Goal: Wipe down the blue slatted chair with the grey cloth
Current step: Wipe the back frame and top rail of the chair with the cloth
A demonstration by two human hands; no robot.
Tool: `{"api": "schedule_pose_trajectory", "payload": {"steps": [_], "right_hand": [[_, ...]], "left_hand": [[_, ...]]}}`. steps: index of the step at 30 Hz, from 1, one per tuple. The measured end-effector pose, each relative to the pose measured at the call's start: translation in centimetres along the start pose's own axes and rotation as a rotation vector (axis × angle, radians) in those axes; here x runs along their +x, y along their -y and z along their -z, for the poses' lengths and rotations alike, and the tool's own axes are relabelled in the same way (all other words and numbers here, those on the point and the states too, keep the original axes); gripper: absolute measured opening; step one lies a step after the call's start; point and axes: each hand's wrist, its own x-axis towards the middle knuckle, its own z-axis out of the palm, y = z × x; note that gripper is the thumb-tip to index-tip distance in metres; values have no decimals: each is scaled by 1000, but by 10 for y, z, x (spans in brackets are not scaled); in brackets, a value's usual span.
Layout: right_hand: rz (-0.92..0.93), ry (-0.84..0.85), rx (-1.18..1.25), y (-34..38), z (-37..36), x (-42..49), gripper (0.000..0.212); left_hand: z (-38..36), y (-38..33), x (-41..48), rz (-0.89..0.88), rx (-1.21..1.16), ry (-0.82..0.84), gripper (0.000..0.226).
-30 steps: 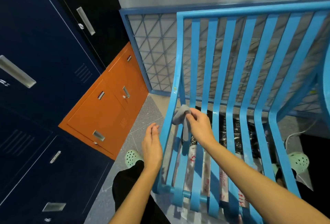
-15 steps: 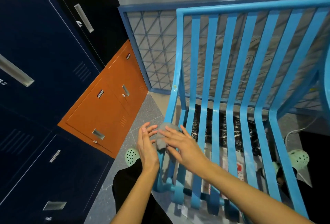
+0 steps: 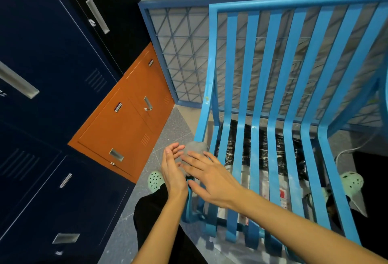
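Left grip (image 3: 171, 171), right grip (image 3: 212, 177) — fingers straight, grey cloth (image 3: 196, 148) sandwiched between; just beside blue slatted chair (image 3: 254, 74).

Your blue slatted chair (image 3: 274, 78) stands upright facing you. Its flat glossy slats run down from a rounded top rail, bend into the seat and curl under at the front edge. Your grey cloth (image 3: 196, 148) is bunched into a soft wad just beside the seat's outer slat on your left. It sits between your left hand (image 3: 172, 169) and right hand (image 3: 210, 176), with only its top showing.
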Motion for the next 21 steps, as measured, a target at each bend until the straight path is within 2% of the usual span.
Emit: {"api": "schedule_pose_trajectory", "payload": {"steps": [6,11,13,18,21], "right_hand": [[72,39,-231,-33,16,25,37],[-124,-27,-313,-59,36,58,44],[-138,-36,-337,-58,35,63,45],[-52,73,-180,-33,24,37,49],[83,85,-264,-19,25,18,51]], "left_hand": [[0,0,-3,33,-8,18,44],[-3,1,-2,31,123,28,32],[-4,0,-2,15,134,19,29],[-1,2,-1,51,96,-36,27],[-2,3,2,54,106,-43,28]]}}
